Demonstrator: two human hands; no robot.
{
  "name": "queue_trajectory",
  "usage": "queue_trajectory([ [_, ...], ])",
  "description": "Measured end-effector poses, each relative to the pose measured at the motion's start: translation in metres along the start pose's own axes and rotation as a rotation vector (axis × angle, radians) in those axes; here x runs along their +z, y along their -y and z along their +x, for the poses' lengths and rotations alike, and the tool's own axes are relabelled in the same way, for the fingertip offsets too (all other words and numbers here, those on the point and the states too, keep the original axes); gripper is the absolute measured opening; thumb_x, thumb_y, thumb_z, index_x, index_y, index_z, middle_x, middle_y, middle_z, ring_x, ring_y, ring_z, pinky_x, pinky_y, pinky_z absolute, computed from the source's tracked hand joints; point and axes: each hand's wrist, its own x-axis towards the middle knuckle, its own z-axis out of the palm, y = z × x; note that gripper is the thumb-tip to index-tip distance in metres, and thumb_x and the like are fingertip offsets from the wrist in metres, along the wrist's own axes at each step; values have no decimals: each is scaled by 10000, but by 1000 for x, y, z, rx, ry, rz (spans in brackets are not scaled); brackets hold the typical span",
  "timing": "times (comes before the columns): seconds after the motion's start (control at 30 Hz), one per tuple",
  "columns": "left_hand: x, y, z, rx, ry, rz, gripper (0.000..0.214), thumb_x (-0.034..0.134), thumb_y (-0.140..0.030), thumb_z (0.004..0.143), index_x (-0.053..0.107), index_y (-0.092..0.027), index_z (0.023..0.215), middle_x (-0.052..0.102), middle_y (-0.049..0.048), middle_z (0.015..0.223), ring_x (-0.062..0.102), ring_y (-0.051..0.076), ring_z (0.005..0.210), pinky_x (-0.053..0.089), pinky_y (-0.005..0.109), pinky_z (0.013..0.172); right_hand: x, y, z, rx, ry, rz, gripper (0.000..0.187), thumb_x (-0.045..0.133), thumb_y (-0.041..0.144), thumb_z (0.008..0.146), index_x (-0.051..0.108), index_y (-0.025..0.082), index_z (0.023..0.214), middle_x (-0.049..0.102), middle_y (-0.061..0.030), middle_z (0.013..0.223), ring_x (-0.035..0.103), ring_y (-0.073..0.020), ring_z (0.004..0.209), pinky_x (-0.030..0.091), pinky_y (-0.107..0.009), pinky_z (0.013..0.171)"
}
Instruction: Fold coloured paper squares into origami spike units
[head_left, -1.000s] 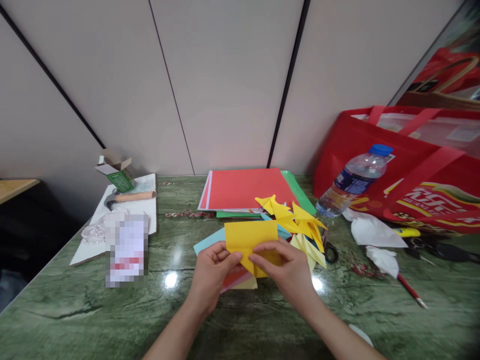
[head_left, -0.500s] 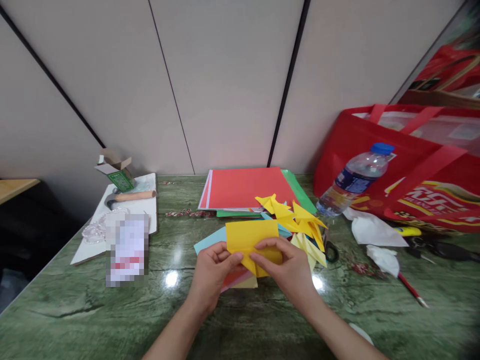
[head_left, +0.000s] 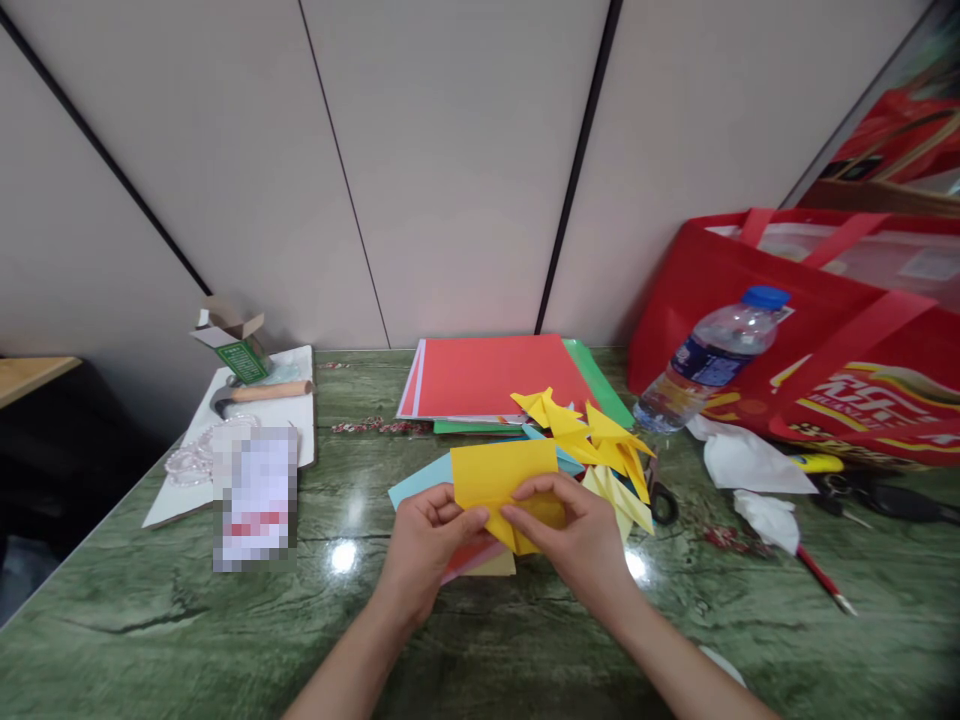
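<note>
A yellow sheet of paper [head_left: 502,472], partly folded along its lower part, is held up between both hands. My left hand [head_left: 425,540] pinches its lower left side between thumb and fingers. My right hand [head_left: 574,525] is closed on the lower right, thumb and index finger pressing near the middle. Beneath lie loose coloured sheets, among them a light blue paper [head_left: 424,477], partly hidden by the hands. Just beyond my right hand several folded yellow paper pieces [head_left: 592,435] are heaped, with a pale yellow folded piece [head_left: 619,498] beside them.
A stack topped by red paper [head_left: 499,375] lies against the wall. To the right are a water bottle [head_left: 709,360], a red bag [head_left: 847,340], crumpled tissue [head_left: 769,520] and a red pen-like stick [head_left: 821,578]. On the left, a white board [head_left: 304,430] carries a small green box [head_left: 244,358] and a wooden-handled tool [head_left: 274,391].
The fingers of my right hand have shifted slightly on the yellow paper, and its lower edge looks a little more bent. Everything else stays in place.
</note>
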Motion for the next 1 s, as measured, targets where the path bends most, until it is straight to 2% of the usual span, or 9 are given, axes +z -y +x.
queue_trajectory([
  [0.1,-1,-3,-2,-29,65,21,296,730,-194,629,657,-83,894,729,100,795,676,194,706,537,293,687,-1,0,0,-23,21,-13,98,694,246,660,610,200,678,608,-5,713,564,-179,704,426,-280,648],
  [0.33,-7,-12,-1,-82,197,63,246,700,-225,667,679,-78,863,723,121,812,676,204,716,529,286,682,-1,1,1,-46,55,-23,98,695,223,653,601,201,671,617,2,699,565,-171,686,422,-279,638],
  [0.73,-8,-6,1,-59,208,97,252,682,-249,685,688,-94,884,721,114,838,672,223,748,514,336,741,-2,2,2,-60,50,-31,86,685,220,653,602,199,664,630,-4,687,570,-176,673,431,-281,629],
  [1.0,-8,-7,0,-70,204,107,284,697,-273,668,684,-87,883,718,126,849,669,228,770,516,325,728,-3,1,3,-54,58,-37,84,684,208,652,603,199,667,622,-2,694,564,-169,677,430,-276,631],
])
